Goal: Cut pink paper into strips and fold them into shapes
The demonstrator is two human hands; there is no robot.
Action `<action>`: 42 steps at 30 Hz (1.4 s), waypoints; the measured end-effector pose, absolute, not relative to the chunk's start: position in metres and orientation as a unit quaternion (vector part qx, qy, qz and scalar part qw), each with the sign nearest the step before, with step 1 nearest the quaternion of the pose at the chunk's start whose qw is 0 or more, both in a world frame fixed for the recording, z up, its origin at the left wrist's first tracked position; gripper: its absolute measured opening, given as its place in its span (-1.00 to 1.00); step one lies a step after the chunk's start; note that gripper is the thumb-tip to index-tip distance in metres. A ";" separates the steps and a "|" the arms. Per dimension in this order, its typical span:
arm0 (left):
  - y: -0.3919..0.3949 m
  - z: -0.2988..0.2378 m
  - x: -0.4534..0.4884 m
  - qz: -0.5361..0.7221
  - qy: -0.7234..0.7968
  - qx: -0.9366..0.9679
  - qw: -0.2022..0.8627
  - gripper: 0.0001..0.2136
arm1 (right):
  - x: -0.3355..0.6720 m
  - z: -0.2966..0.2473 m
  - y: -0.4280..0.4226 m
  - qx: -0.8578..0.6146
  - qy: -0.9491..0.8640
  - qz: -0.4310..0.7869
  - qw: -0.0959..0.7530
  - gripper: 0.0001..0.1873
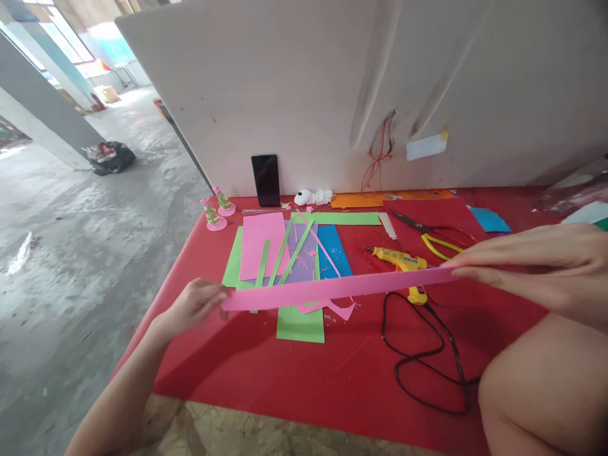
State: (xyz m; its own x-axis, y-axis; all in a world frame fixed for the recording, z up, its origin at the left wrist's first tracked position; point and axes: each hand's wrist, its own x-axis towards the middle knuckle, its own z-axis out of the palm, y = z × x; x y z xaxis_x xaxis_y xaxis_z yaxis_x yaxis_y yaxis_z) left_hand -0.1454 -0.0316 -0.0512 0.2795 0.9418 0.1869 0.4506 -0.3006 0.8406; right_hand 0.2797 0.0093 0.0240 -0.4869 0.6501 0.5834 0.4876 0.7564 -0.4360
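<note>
A long pink paper strip (332, 289) is stretched across the view above the table. My left hand (197, 305) is closed on its left end. At the other end, my right hand (532, 263) pinches the strip between thumb and fingers. Beneath and behind the strip lie a pink sheet (263, 240), green strips (297, 252), a purple sheet (304, 253), a blue sheet (329, 244) and a green sheet (300, 324). A yellow glue gun (399, 258) lies near my right hand, partly hidden by the strip.
Yellow-handled scissors (422, 228) lie behind the glue gun, whose black cord (427, 364) loops toward the front. A phone (266, 180) leans against the white panel (304, 95). Two small pink-and-green paper crafts (215, 218) stand at the left edge of the red table (228, 373).
</note>
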 end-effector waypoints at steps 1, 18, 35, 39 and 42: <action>-0.025 -0.056 -0.151 0.410 0.505 0.680 0.337 -0.61 | 0.279 0.025 0.008 -0.362 -0.833 0.112 0.403 -0.89; -0.006 -0.079 -0.037 0.459 0.460 0.505 0.568 -0.62 | 0.183 -0.086 -0.044 -0.517 -0.633 0.472 0.331 -0.46; -0.004 -0.137 -0.006 0.434 0.462 0.409 0.656 -0.58 | 0.354 -0.108 0.119 -0.790 -0.562 0.136 0.206 -0.66; -0.005 -0.125 -0.010 0.436 0.458 0.414 0.655 -0.59 | 0.359 -0.103 0.124 -0.772 -0.563 0.138 0.262 -0.66; 0.000 -0.106 -0.017 0.461 0.459 0.407 0.642 -0.63 | 0.355 -0.091 0.122 -0.741 -0.560 0.143 0.343 -0.68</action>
State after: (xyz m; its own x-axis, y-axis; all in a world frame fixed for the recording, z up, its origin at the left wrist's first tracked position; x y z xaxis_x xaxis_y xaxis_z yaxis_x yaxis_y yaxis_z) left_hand -0.0165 -0.0002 -0.1063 0.1546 0.9646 -0.2138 -0.2188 0.2444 0.9447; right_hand 0.3552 0.1223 -0.0908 0.3320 0.9275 0.1720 0.7313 -0.1379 -0.6679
